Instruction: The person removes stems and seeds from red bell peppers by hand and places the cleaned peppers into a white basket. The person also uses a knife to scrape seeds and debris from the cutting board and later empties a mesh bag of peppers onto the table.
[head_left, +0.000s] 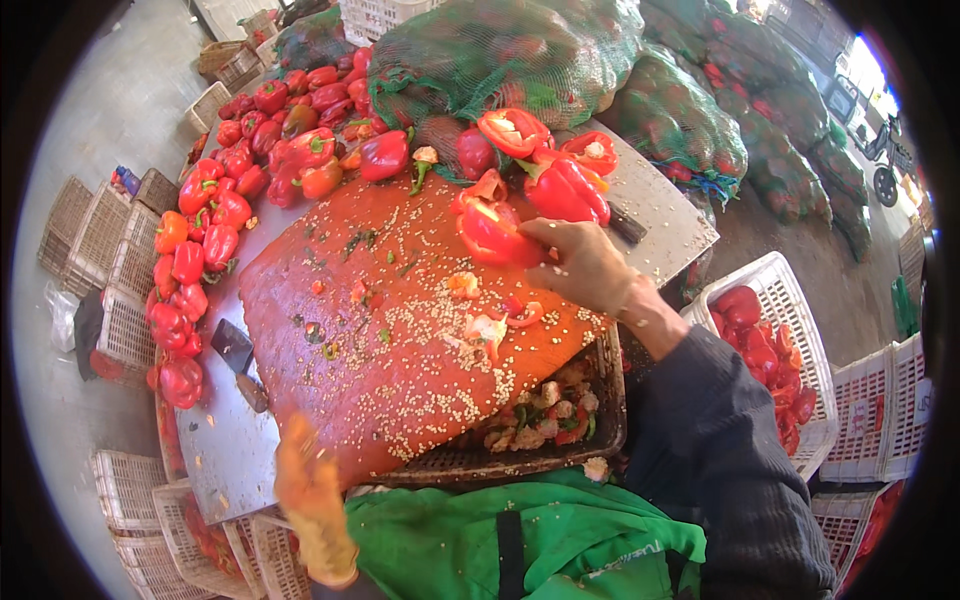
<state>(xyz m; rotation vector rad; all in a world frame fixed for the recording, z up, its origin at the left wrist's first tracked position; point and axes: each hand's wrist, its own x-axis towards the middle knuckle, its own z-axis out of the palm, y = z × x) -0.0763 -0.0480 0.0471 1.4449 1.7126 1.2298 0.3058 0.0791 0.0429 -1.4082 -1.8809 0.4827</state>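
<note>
My right hand (589, 262), bare, grips a cut-open red bell pepper (491, 232) above the right side of an orange-stained board (330, 300). Just beyond it, more red peppers (568, 187) are heaped, some cut open, beside a dark handle (627, 223). My left hand (311, 487), in an orange-stained glove, is blurred by motion near the board's front left corner; whether its fingers hold anything is unclear. Pale seeds and a pepper core (486, 330) are scattered over the board. To its left lies a broad-bladed tool (233, 346) with a short dark handle.
Whole red bell peppers (219, 246) line the metal tabletop's (225, 450) left and far sides. Green mesh sacks (517, 60) of peppers stand behind. A dark crate (619, 405) below the board holds cores. At right, a white crate (814, 375) contains cut peppers; stacked crates (127, 480) stand left.
</note>
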